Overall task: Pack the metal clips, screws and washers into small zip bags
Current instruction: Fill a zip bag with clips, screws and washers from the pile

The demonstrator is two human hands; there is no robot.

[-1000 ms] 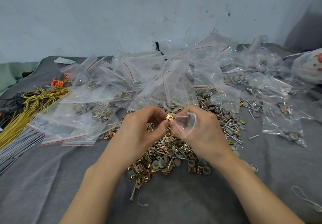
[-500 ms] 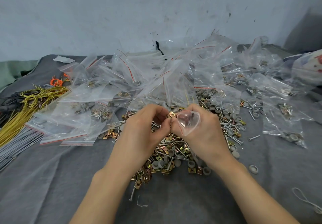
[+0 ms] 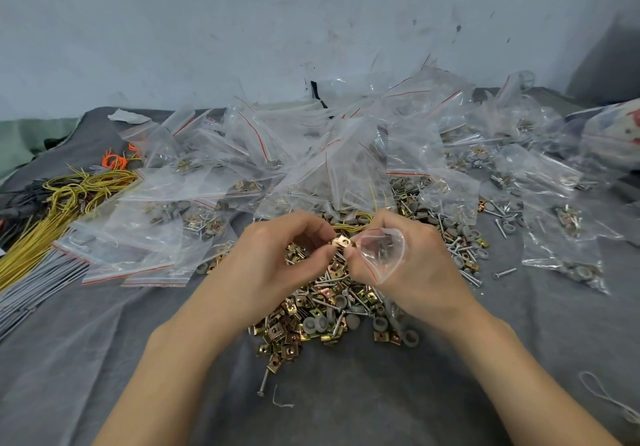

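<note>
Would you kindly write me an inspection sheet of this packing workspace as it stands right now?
Surface: grey cloth covers it.
Job's things: loose hardware pile of clips, screws and washers below the hands; heap of zip bags behind, many holding parts.
Clutter: stray screw and white thread loop at right; paper scrap far left.
Grippers: left hand pinches a brass clip at the mouth of a small zip bag held by the right hand.
Cables: yellow wires, orange ties and grey cords at left.
Surroundings: scuffed pale wall.
</note>
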